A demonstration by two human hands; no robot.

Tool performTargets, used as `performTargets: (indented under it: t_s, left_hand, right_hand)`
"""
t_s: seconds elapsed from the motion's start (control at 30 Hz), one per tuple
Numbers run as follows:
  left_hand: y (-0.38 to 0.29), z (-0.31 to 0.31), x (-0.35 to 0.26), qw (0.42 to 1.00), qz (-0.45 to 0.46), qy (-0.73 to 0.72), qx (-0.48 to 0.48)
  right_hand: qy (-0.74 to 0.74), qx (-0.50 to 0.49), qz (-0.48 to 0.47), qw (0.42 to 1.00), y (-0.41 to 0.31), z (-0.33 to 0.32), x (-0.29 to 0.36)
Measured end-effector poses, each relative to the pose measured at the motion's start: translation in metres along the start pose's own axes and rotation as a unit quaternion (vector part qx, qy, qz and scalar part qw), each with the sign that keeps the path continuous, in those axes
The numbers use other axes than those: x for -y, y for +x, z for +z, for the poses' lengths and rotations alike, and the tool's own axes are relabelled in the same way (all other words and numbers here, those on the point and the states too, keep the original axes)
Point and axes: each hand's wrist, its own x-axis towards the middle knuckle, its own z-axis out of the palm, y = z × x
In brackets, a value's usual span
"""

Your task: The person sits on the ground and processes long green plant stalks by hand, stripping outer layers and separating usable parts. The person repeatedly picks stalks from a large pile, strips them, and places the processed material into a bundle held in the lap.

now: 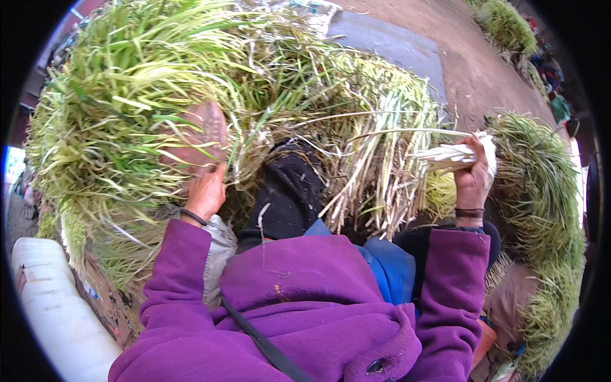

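My right hand is wrapped around a bunch of white plant stems, held sideways with the cut or root ends at the right. A long thin stalk runs leftward from near this hand. On the left, my left hand is at the lower edge of a large heap of green and yellow leafy stalks, one finger pointing up beside a reddish-brown sack. Leaves hide part of that sack, and whether the fingers pinch anything is unclear. Between my hands lie loose, partly dry stalks.
My dark-trousered leg is in the middle. A white printed sack sits by my left forearm, and a long white padded bundle lies lower left. More leafy stalks line the right side. Beyond is a grey sheet on bare ground.
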Motion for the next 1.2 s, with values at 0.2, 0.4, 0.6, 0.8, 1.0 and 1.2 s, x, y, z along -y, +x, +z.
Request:
performTargets:
  t_s: [0.2,0.4,0.6,0.8,1.0,1.2]
  left_hand:
    - [0.055,-0.039,-0.094,0.947,0.164,-0.274,-0.028]
    - [0.088,-0.055,-0.217,0.761,0.329,-0.551,0.096]
    - [0.094,-0.067,-0.268,0.637,0.254,-0.677,0.268]
    - [0.101,-0.063,-0.287,0.629,0.221,-0.712,0.222]
    - [0.095,-0.063,-0.282,0.652,0.219,-0.691,0.222]
    - [0.114,-0.068,-0.290,0.642,0.252,-0.694,0.205]
  right_hand:
    - [-0.009,-0.035,0.045,0.998,-0.002,0.007,-0.009]
    - [0.048,0.023,0.134,0.989,-0.020,0.024,-0.019]
    - [0.031,0.012,0.188,0.982,-0.028,0.028,-0.028]
    - [0.015,0.025,0.202,0.979,-0.035,0.029,-0.034]
    - [0.012,0.044,0.196,0.980,-0.035,0.032,-0.031]
    - [-0.006,0.024,0.222,0.975,-0.038,0.031,-0.033]
